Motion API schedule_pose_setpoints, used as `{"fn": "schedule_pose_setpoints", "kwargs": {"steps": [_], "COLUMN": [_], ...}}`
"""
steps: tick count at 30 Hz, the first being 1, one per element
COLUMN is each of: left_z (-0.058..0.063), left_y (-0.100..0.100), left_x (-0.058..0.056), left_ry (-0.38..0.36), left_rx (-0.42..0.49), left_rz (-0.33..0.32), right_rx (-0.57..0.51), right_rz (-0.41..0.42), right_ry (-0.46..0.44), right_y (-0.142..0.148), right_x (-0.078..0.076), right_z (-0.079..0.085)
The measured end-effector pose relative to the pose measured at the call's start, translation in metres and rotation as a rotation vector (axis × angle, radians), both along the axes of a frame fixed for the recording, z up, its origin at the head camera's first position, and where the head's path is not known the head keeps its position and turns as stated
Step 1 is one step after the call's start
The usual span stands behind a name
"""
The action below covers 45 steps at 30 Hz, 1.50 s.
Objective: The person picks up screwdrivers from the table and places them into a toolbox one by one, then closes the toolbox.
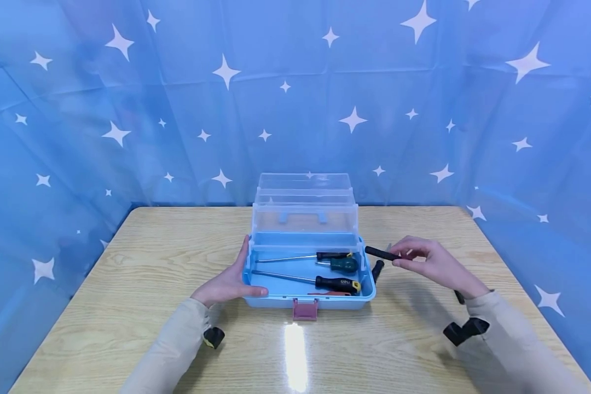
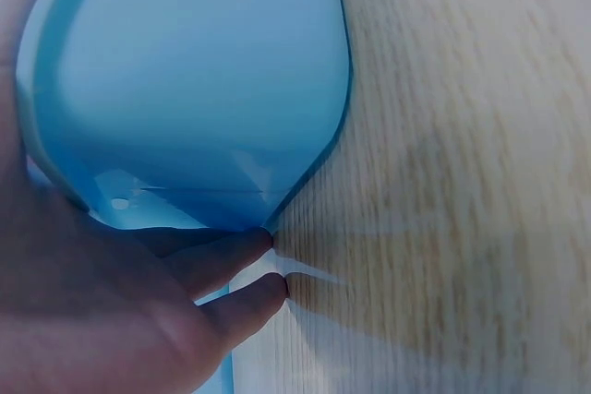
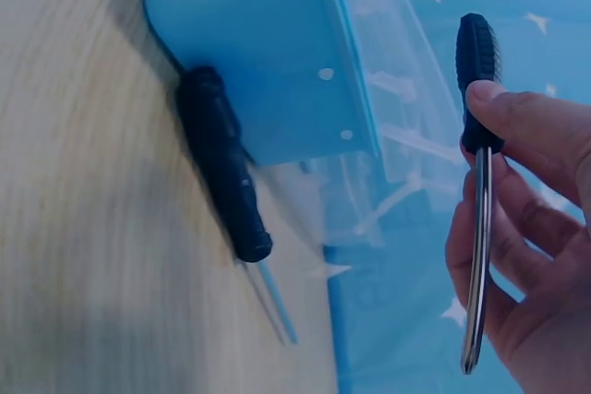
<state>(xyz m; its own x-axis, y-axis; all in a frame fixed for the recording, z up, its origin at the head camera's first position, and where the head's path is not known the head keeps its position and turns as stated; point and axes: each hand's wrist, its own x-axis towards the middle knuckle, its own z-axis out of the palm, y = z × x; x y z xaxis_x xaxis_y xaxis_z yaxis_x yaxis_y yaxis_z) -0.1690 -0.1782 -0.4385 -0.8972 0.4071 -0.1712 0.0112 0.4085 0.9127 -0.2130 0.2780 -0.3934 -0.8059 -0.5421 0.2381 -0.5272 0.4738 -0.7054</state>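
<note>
A light-blue toolbox (image 1: 276,301) stands on the table with its clear lid (image 1: 305,219) raised. My left hand (image 1: 232,282) grips its left end, thumb over the rim and fingers along the outer wall. Right of the box, my right hand (image 1: 426,260) pinches a black-handled screwdriver (image 3: 477,71) above the table; its metal shaft runs down along the palm in the right wrist view. Inside the box lie a long screwdriver with a black and yellow handle (image 1: 339,284), a green-handled one (image 1: 345,265), another black-handled one (image 1: 332,255) and a partly hidden red handle (image 1: 332,293).
Another screwdriver (image 3: 222,163) with a black handle lies on the table against the right end of the box. A pink latch (image 1: 305,310) hangs at the box's front. Behind the wooden table (image 1: 177,235) hangs a blue curtain (image 1: 295,120) with white stars.
</note>
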Motion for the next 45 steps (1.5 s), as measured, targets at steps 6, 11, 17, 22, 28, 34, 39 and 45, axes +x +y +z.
{"fn": "schedule_pose_setpoints", "kwargs": {"steps": [6, 11, 17, 22, 28, 34, 39, 45], "left_z": [0.000, 0.000, 0.001, 0.000, -0.001, 0.000, 0.000, 0.000], "left_y": [0.001, 0.001, 0.001, 0.001, 0.000, 0.002, 0.001, 0.001], "left_x": [-0.001, -0.001, -0.001, -0.001, -0.002, -0.002, 0.000, 0.000], "left_ry": [0.005, 0.002, -0.004, 0.001, -0.012, -0.018, -0.034, -0.038], "left_rx": [0.000, -0.003, 0.000, -0.004, 0.001, -0.008, -0.025, -0.027], "left_rz": [-0.006, -0.007, -0.002, -0.011, -0.008, -0.012, 0.000, 0.003], "right_rx": [0.007, 0.021, 0.074, 0.107, 0.127, 0.136, 0.125, 0.149], "right_rz": [0.034, 0.035, -0.002, -0.010, 0.015, 0.021, 0.049, 0.072], "right_ry": [0.027, 0.025, 0.001, -0.018, -0.012, -0.017, -0.004, 0.015], "right_y": [-0.005, -0.011, -0.022, -0.030, -0.040, -0.047, -0.055, -0.062], "right_x": [-0.006, -0.012, -0.019, -0.027, -0.034, -0.039, -0.043, -0.046], "right_z": [0.011, 0.015, 0.016, 0.015, 0.018, 0.020, 0.021, 0.027]}}
